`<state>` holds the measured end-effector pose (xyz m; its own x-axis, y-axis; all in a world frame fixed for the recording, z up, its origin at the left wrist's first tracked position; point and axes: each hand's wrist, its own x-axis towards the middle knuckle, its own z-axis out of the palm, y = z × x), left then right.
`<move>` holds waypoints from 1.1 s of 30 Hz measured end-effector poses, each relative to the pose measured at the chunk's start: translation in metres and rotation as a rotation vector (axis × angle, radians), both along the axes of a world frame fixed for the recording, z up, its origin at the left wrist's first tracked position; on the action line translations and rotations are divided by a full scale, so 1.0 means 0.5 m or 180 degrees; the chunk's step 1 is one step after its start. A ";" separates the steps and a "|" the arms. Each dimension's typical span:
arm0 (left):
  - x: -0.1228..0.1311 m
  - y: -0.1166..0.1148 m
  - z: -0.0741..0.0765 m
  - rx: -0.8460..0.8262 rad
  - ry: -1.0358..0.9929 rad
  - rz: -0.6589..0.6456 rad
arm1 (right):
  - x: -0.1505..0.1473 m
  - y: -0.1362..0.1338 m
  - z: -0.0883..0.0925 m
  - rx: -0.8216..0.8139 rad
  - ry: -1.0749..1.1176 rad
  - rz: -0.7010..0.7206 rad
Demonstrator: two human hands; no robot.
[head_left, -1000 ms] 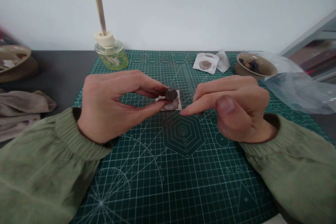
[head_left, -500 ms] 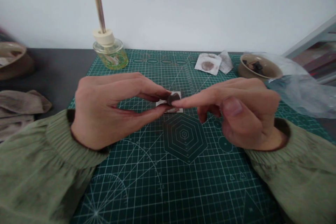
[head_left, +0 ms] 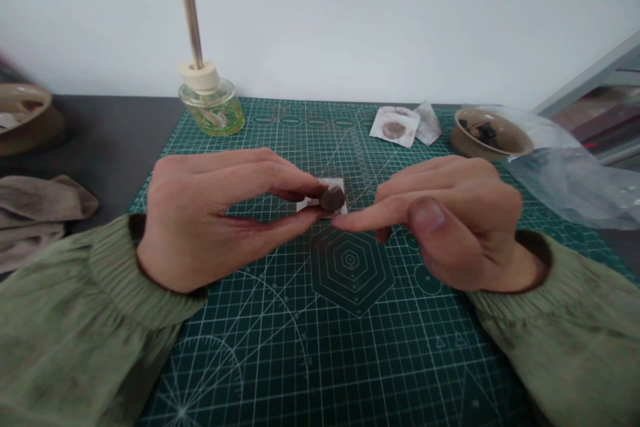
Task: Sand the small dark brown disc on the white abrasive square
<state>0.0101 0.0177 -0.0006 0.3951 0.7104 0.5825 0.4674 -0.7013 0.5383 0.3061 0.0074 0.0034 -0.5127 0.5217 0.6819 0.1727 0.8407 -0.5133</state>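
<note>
My left hand (head_left: 220, 213) pinches a small dark brown round lump (head_left: 332, 199) between thumb and fingertips, just above a small white paper square (head_left: 334, 185) that lies on the green cutting mat (head_left: 320, 333). My right hand (head_left: 450, 220) is loosely curled, its index finger stretched out so that the tip sits just under and beside the lump. Nothing is held in the right hand. Both arms wear green sleeves.
A glass reed diffuser (head_left: 210, 103) stands at the mat's back left. Crumpled white papers (head_left: 400, 125), a tan bowl (head_left: 487, 135) with dark bits and a clear plastic bag (head_left: 575, 173) lie at the back right. Another bowl (head_left: 23, 117) and a folded cloth (head_left: 35, 213) sit left.
The right index finger touched the lump half a second ago and has now dropped slightly below it. The left hand still holds the lump in about the same place.
</note>
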 end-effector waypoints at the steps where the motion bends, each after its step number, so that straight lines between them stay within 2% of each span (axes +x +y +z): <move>1: 0.000 0.000 0.000 0.0007 -0.0007 -0.0005 | -0.001 -0.001 -0.001 -0.0001 0.0047 -0.0003; 5: -0.001 0.001 -0.003 0.0267 -0.0030 -0.0177 | -0.003 -0.004 -0.001 -0.0142 0.0055 -0.0095; 11: -0.001 0.009 -0.011 0.0805 -0.0005 -0.0427 | -0.006 -0.004 -0.007 0.0344 0.0054 -0.0569; 17: 0.002 0.010 -0.012 0.0918 0.0054 -0.0407 | -0.014 0.008 -0.009 0.0427 0.0587 -0.0304; 19: 0.002 0.008 -0.010 0.0970 0.0054 -0.0420 | -0.015 0.009 -0.001 0.0315 0.0520 -0.0343; 21: 0.000 0.003 -0.006 0.0950 0.0101 -0.0438 | -0.015 0.008 0.010 0.0001 0.0202 -0.0539; 23: -0.002 -0.004 0.001 0.0839 0.0207 -0.0418 | -0.017 0.009 0.019 -0.0574 -0.0077 -0.0643; 27: -0.008 -0.011 0.005 0.0701 0.0370 -0.0464 | -0.024 0.016 0.026 -0.1718 -0.0008 -0.0117; 33: -0.007 0.008 -0.018 0.0906 0.0093 -0.0626 | -0.027 0.022 0.025 -0.2248 0.0150 0.0188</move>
<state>0.0065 0.0216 -0.0095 0.5278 0.4297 0.7327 0.3206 -0.8996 0.2966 0.2925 0.0186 0.0161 -0.5322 0.8194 0.2130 0.1012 0.3113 -0.9449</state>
